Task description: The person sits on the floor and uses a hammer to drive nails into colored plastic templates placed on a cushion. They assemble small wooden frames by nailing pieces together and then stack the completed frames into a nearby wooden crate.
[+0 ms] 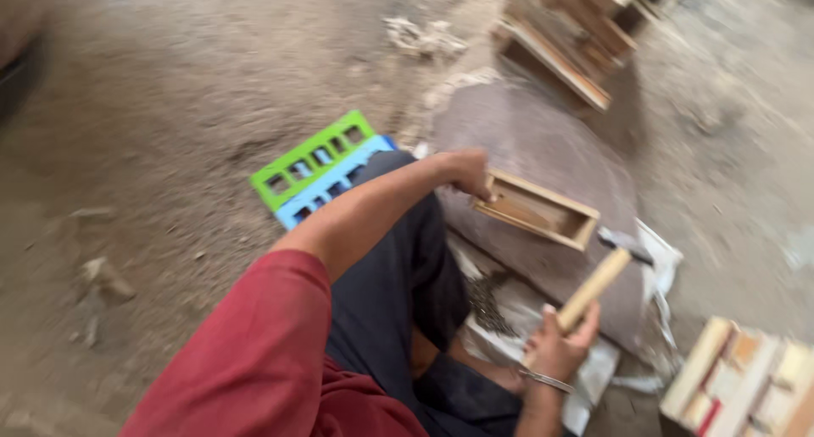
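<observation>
Ground: bare, dusty dirt floor (170, 81), blurred by camera motion.
Work surface: a large flat brownish stone slab (543, 149) lying on the dirt in front of the seated person.
Left hand: the left hand (465, 170) reaches across the dark trouser leg and closes on the near end of a small open wooden box (536, 210), steadying it on the slab.
Wooden box: rectangular, pale wood, open side up, lying slantwise on the slab.
Right hand: the right hand (560, 345) is wrapped tight around the wooden handle of a hammer (604, 274); a thin metal bangle sits on the wrist.
Hammer: its dark metal head is just beside the far end of the box; whether it touches is unclear.
Nails: a dark heap of small nails (487, 306) lies on white sheeting by the knee.
Nearby: green and blue plastic crates (315, 167) behind the leg; stacked wooden boxes (572, 30) beyond the slab; wood pieces (746, 386) at lower right.
</observation>
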